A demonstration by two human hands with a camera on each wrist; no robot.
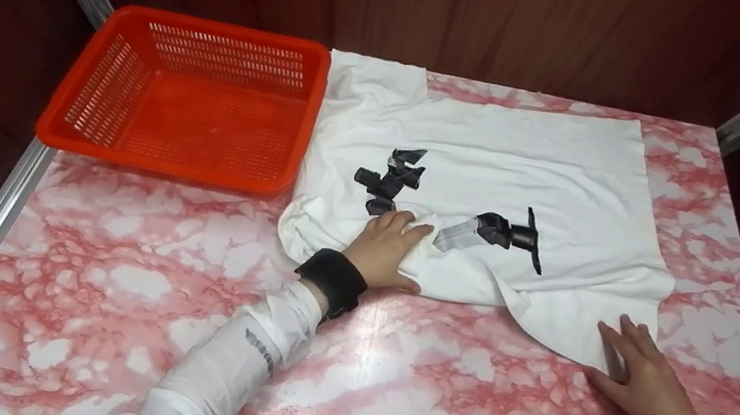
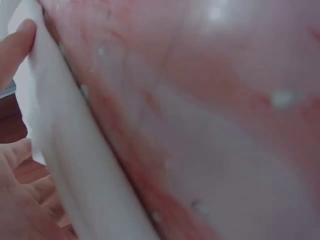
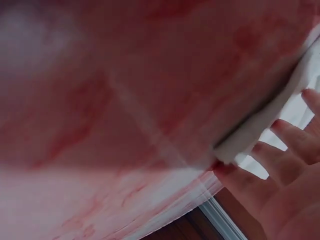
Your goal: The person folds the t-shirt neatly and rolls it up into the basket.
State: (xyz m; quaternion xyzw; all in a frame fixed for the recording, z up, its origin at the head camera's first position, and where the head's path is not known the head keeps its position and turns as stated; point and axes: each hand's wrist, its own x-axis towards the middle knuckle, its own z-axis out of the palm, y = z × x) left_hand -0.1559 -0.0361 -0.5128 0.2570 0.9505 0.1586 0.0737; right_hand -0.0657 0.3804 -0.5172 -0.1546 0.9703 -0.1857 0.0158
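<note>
A white T-shirt [image 1: 575, 167] with a dark printed design lies spread and wrinkled on the table. My left hand [image 1: 386, 247] rests on its near edge, left of the middle, with relaxed fingers on the cloth beside the print. In the left wrist view the thumb [image 2: 22, 37] touches the fabric fold [image 2: 75, 130]. At the shirt's near right corner is my right hand [image 1: 647, 382], its fingers spread along the edge. The right wrist view shows these fingers [image 3: 285, 165] touching the hem [image 3: 260, 125], not curled round it.
A red plastic basket [image 1: 171, 169] with slotted sides stands at the back left, against the shirt's left side. The table [image 1: 169, 309] has a red and white marbled top. Dark wood panels [image 1: 524, 22] with metal edging enclose it at the back and sides.
</note>
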